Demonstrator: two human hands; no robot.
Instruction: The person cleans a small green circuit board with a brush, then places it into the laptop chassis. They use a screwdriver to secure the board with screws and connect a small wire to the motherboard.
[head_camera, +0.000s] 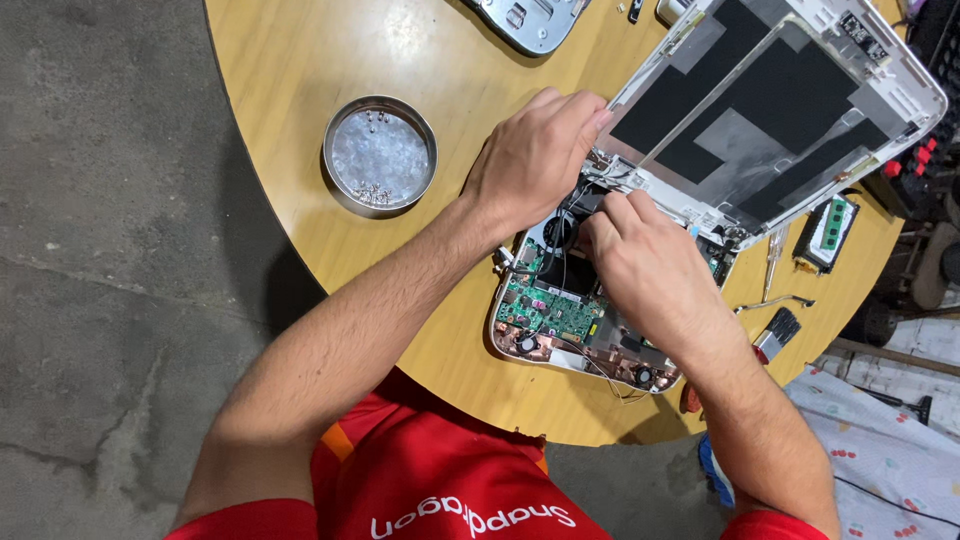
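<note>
nearest the camera is the person's red shirt (420, 480), and from it both bare forearms reach out over the near edge of the round wooden counter (300, 60). just past that edge lies the opened laptop base (560, 320), its white shell curving close to the rim, with the green circuit board (550, 305) and copper parts at its near corners exposed. the right hand (650, 265) lies over the right half of the base, fingers curled and drawn together, the tips pinching at something small and dark near the black fan (558, 232); what exactly is pinched i cannot tell. the left hand (535, 155) sits just beyond and to the left, knuckles up, fingers bent and pressed together against the corner where the base meets the tilted lid panel (780, 100), touching its edge. the two hands are close together, nearly touching over the fan area. to the right of the base, a small brush (778, 332), a thin tool (775, 258) and a green memory module (830, 228) lie near the counter's right rim, leaving little room there. to the left, a round metal tin (380, 155) holding a few small screws stands well apart from the hands, with bare wood all around it. at the far edge, part of a grey metal plate (530, 20) shows. grey concrete floor (100, 250) lies left of the counter.
</note>
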